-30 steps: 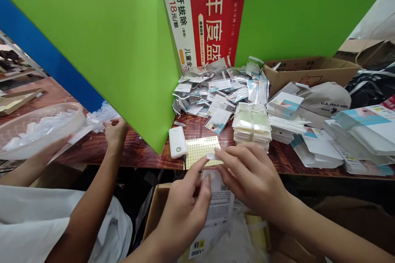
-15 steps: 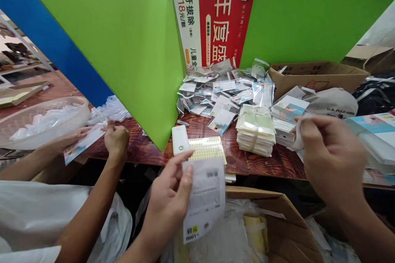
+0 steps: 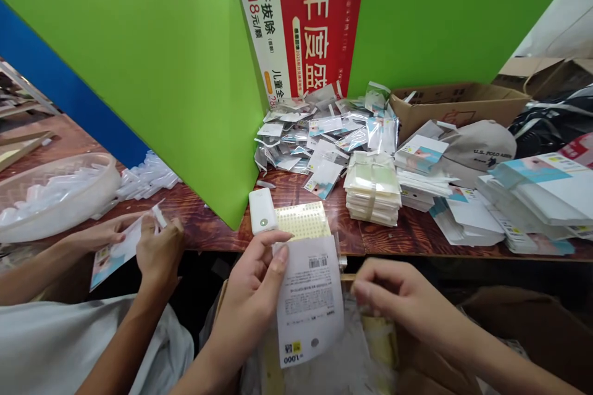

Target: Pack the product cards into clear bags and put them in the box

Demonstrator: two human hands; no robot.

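Note:
My left hand (image 3: 254, 290) pinches a white printed card (image 3: 311, 315) by its upper left edge, thumb in front. The card hangs upright with its text upside down, a round hole near the bottom and "1,000" in the corner. Right of the card, my right hand (image 3: 398, 296) is closed with the fingertips curled together. Whatever it may hold is hidden. Both hands are above a cardboard box (image 3: 426, 352) of clear plastic and yellowish paper. Just behind the card lie a yellow sheet of small round stickers (image 3: 303, 219) and a white power bank (image 3: 262, 211).
A pile of bagged cards (image 3: 324, 129) and a banded stack of pale sleeves (image 3: 373, 188) occupy the table. Card stacks (image 3: 467, 216), a cap (image 3: 482, 145) and a carton (image 3: 458, 102) are at right. Left of the green divider (image 3: 185, 74), a co-worker's hands (image 3: 157, 247) hold a card beside a basin (image 3: 60, 222).
My right hand has come from the far right, where it pinched something whitish, down and left beside the card. My left hand still holds the card. The view has shifted slightly right.

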